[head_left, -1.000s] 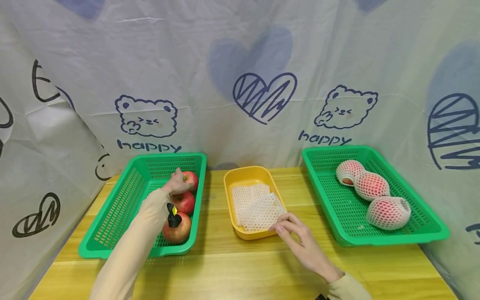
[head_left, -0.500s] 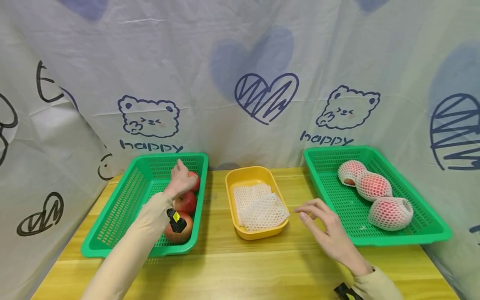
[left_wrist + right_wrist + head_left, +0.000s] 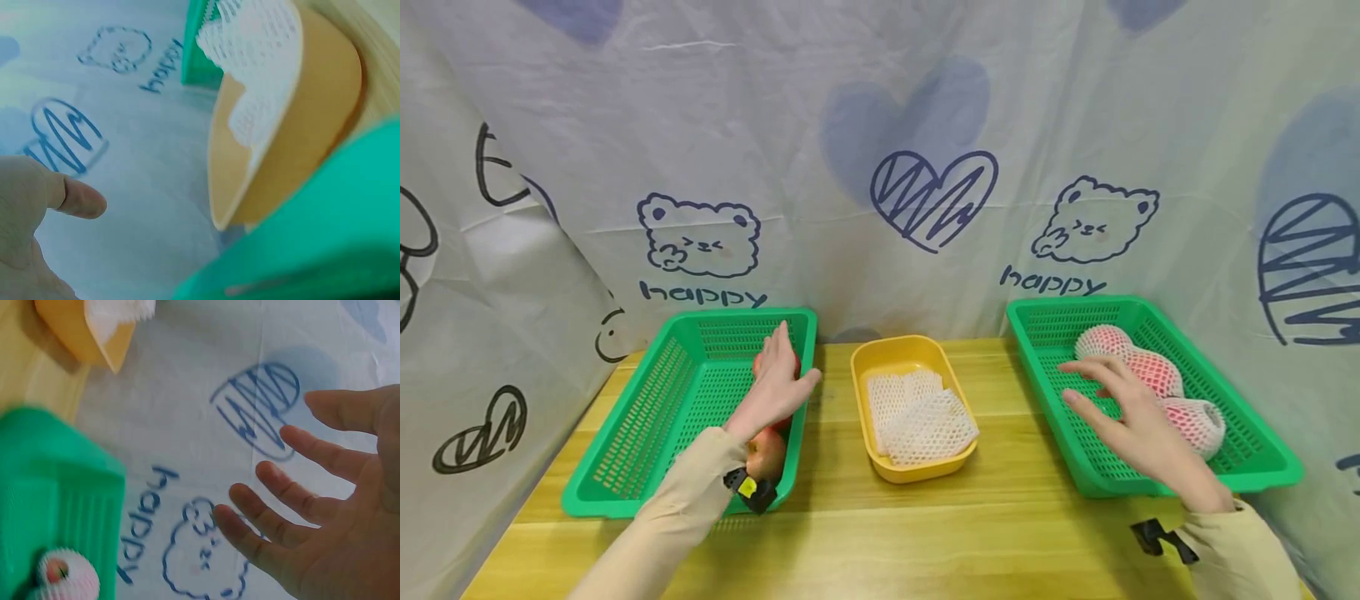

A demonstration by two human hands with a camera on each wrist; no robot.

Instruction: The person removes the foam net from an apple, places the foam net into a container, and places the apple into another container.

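My left hand [image 3: 775,387] is over the right side of the left green basket [image 3: 625,417], fingers straight and thumb spread, holding nothing. Beneath it are red apples; the nearest apple [image 3: 767,454] shows beside the wrist, and the others are mostly covered by the hand. Above the left part of the right green basket [image 3: 1075,454] hovers my right hand [image 3: 1131,417], its fingers spread and relaxed with nothing in them, as the right wrist view also shows. Inside that basket lie apples in white foam nets, such as the netted apple [image 3: 1195,425] at the front.
Between the baskets stands a yellow tray [image 3: 859,392] with white foam nets [image 3: 925,421] in it. All three containers rest on a wooden table [image 3: 880,542]. A printed cloth [image 3: 820,208] hangs close behind them.
My right hand has moved from the yellow tray's edge rightward over the right basket. My left hand has lifted off the far apple and drawn slightly nearer, its fingers straightening.
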